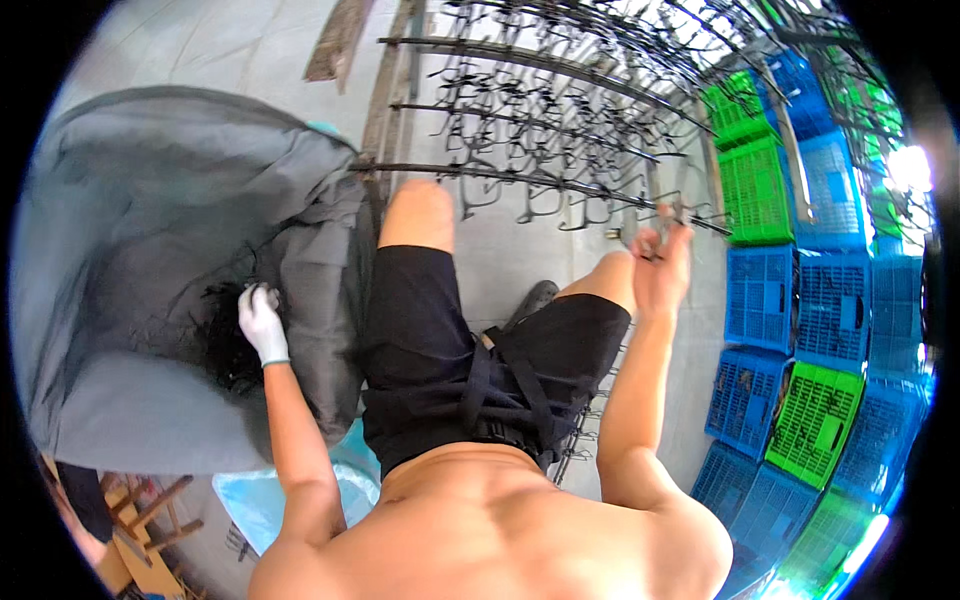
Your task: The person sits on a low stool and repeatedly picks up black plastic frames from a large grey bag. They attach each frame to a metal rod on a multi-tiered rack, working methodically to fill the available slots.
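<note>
My left hand (pixel 262 323), in a white glove, reaches into a large grey fabric bag (pixel 120 400). Its fingers are curled at a tangled heap of thin black pieces (pixel 222 335); whatever lies between them is hidden. On the other side, my bare right hand (pixel 662 268) is raised at the right end of the nearest black bar (pixel 520 178) of a rack. Its fingers are bent closed around something small and greyish, too blurred to name. Thin black pieces shaped like eyeglass frames (pixel 545 200) hang in rows from the bars.
Stacked blue crates (pixel 760 295) and green crates (pixel 752 190) line the right side. A light-blue plastic bag (pixel 245 500) lies below the grey bag. Wooden legs (pixel 160 515) and part of another person (pixel 80 500) show at lower left. A board (pixel 335 45) lies at the top.
</note>
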### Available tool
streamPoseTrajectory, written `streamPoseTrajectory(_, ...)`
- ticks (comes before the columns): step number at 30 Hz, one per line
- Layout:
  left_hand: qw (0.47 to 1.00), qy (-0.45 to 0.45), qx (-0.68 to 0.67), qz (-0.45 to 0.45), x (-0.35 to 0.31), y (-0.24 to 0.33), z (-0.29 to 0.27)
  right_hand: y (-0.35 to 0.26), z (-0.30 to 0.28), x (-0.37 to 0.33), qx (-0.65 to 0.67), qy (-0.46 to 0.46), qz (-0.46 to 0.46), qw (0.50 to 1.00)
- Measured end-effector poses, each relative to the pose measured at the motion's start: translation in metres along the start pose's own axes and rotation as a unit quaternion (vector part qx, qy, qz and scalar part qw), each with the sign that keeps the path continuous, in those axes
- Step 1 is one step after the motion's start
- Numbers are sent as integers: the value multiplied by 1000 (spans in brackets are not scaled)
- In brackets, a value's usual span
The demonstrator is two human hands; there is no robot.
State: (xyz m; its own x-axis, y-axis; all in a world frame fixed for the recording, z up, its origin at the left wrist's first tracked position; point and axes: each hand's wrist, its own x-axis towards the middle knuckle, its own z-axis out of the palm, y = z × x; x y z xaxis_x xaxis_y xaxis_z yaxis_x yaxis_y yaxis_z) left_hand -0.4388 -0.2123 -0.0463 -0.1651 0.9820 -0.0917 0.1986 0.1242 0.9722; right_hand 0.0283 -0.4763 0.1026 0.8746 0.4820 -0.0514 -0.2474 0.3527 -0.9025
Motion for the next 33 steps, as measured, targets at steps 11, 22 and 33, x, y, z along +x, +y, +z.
streamPoseTrajectory(11, 986, -143, 60, 62, -33, 32, 25, 15, 4, 45, -81, 131, 133, 979)
streamPoseTrajectory(22, 989, -106, -92, 44, -68, 78, 38, 46, -4, 49, -84, 136, 80, 984)
streamPoseTrajectory(33, 796, -568, -72, 197, -133, 177, 46, 23, 106, -92, -170, -585, 45, 792)
